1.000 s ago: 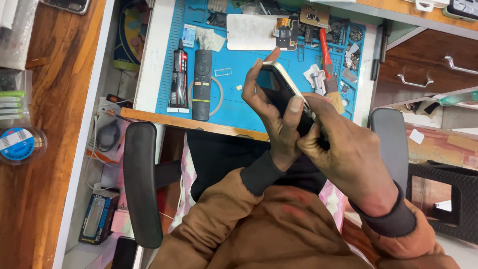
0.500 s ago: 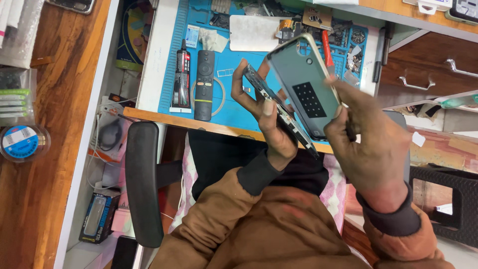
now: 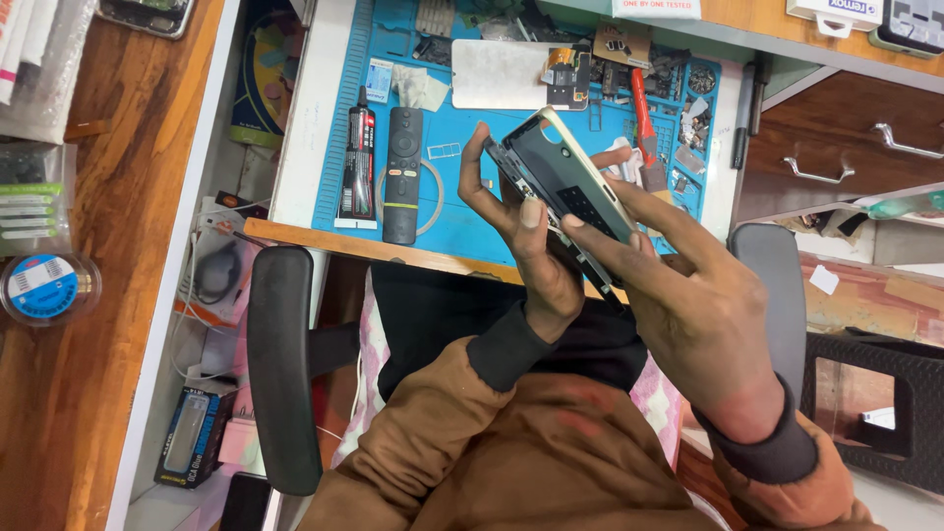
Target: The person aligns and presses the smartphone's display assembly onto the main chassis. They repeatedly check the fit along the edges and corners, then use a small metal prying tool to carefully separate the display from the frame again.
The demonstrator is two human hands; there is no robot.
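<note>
Head view looks down on two hands working above the edge of a table covered by a blue work mat. Left hand has its grip closed around the lower end of an opened phone, thumb on its near face and fingers curled up behind it. Right hand steadies the same phone from the other side, its fingertips pressed to the dark inner panel, so this grip is closed on it too. That phone is held tilted in the air, clear of the mat, its pale metal frame uppermost. On the mat lie a black remote control, a black glue tube just beside it, a loose screen panel and red-handled pliers.
</note>
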